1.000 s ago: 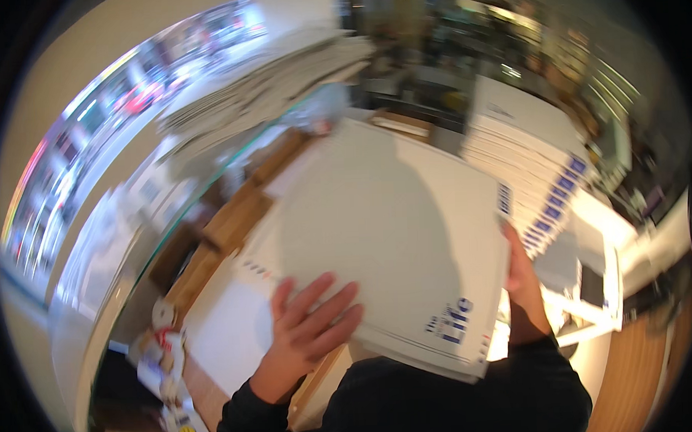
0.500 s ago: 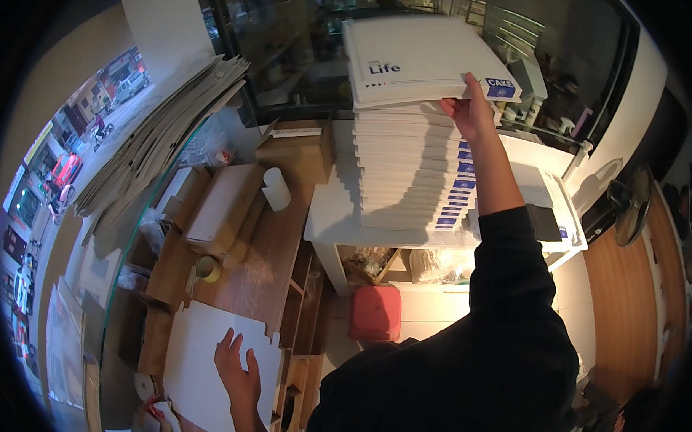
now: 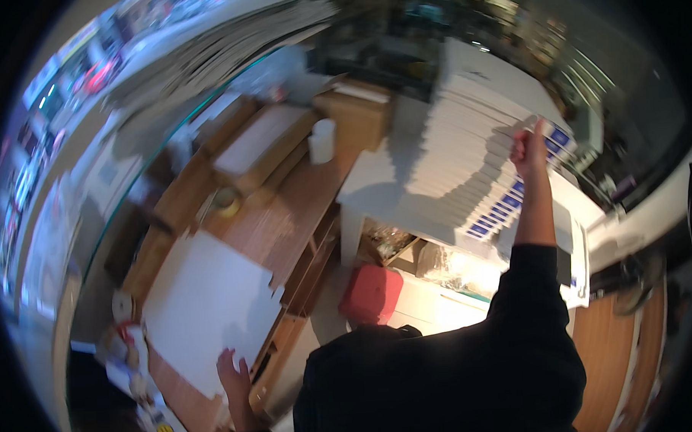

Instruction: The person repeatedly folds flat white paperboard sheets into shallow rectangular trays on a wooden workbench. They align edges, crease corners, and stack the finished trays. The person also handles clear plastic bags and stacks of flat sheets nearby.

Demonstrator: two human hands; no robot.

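A tall stack of flat white cake boxes (image 3: 465,147) with blue end labels stands on a white table at the back right. My right hand (image 3: 530,150) is at the stack's near right edge, high up, fingers curled and thumb raised against an upper box; blur softens the fingertips. At the lower left, a large white cardboard sheet (image 3: 208,297) with notched edges lies flat on a brown wooden counter. My left hand (image 3: 233,376) hovers by the sheet's near edge, fingers apart and holding nothing.
Long cardboard boxes (image 3: 263,146), a tape roll (image 3: 225,201) and a white cylinder (image 3: 322,142) sit along the counter. Piled flat cardboard (image 3: 226,64) rests above the glass edge at left. Between counter and table stands a red stool (image 3: 372,295). Bagged items (image 3: 443,262) lie under the white table (image 3: 380,207).
The view has turned, so the stack appears farther right and tilted. My right hand stays at the stack's edge, with its fingers more curled. My left hand is lower, near the sheet's close edge.
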